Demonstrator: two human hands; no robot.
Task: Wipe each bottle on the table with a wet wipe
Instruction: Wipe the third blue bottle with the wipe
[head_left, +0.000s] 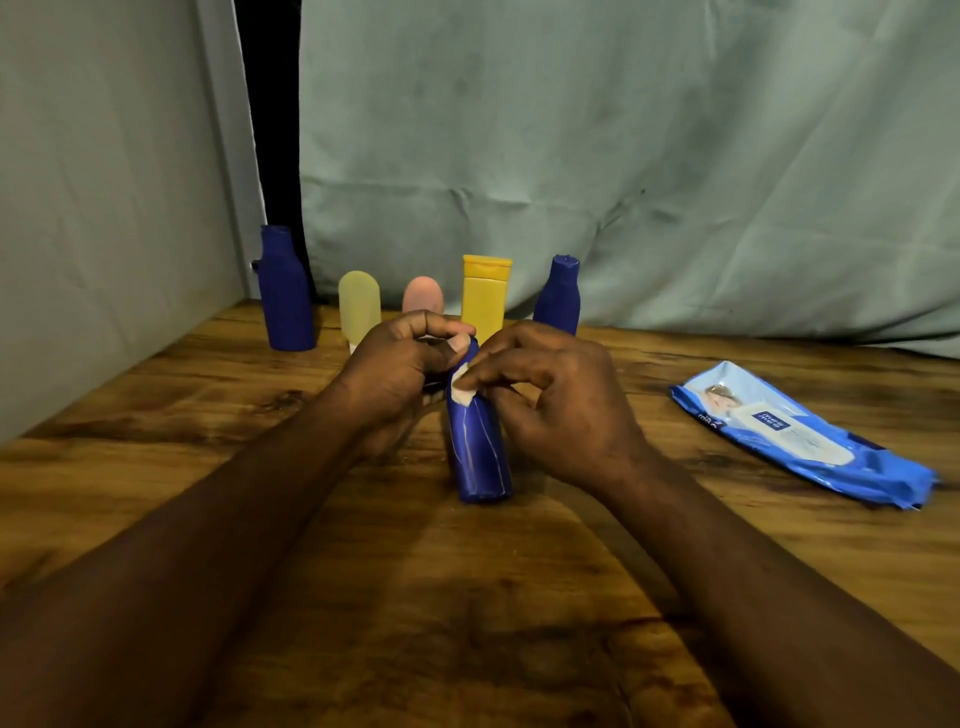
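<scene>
Forearms forward, left hand (400, 374) and right hand (550, 400) close together, fingers (501, 364) curled.

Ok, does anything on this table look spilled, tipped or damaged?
Nothing spilled. The five bottles at the back stand upright. Only the dark blue plastic bottle leans, because the left hand grips its top while the right hand pinches the white wet wipe against it.
</scene>
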